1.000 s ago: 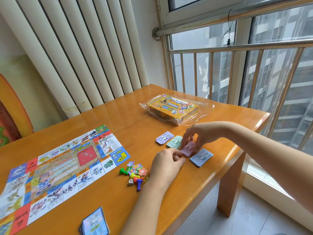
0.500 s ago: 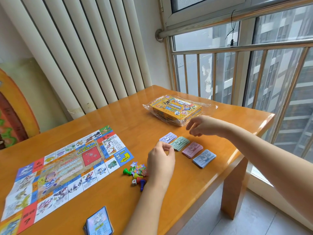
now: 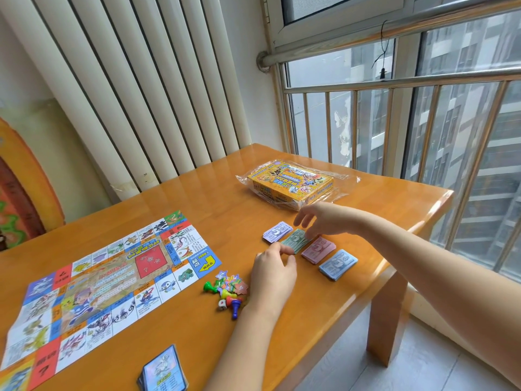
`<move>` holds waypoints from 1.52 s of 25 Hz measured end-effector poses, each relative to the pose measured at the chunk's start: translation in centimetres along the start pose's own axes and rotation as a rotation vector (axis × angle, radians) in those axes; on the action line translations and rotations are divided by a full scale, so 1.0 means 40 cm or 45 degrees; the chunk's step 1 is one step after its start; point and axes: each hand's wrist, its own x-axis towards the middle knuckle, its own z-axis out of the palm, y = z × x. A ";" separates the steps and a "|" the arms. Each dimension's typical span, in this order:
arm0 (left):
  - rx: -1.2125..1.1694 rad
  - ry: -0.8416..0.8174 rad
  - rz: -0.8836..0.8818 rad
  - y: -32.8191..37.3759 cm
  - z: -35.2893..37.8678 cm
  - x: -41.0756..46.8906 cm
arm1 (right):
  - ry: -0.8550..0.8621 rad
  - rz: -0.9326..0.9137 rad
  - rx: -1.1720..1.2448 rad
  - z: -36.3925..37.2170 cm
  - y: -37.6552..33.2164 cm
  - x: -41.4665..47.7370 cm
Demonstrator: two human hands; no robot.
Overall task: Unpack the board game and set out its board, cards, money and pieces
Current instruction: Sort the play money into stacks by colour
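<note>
Wooden table: left hand apparently pinches green money stack, right hand spread-fingered beyond.

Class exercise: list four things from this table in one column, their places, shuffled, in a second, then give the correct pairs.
1. yellow cardboard game box in clear wrap
2. unfolded colourful paper game board
3. blue stack of paper play money
4. blue-framed card deck

A. nearest edge of the wooden table
B. right end of the four-stack row
C. farthest from the camera
D. left side, lying flat

Pairs: 1-C, 2-D, 3-B, 4-A
</note>
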 end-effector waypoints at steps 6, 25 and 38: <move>0.035 0.019 0.042 -0.003 0.000 0.000 | -0.149 -0.222 -0.437 -0.007 -0.043 0.011; 0.098 0.014 0.081 0.001 -0.007 0.002 | -0.390 -0.198 -0.621 -0.016 -0.083 0.030; 0.037 -0.220 0.089 -0.029 -0.261 -0.081 | -0.073 -0.441 -0.145 0.017 -0.183 -0.107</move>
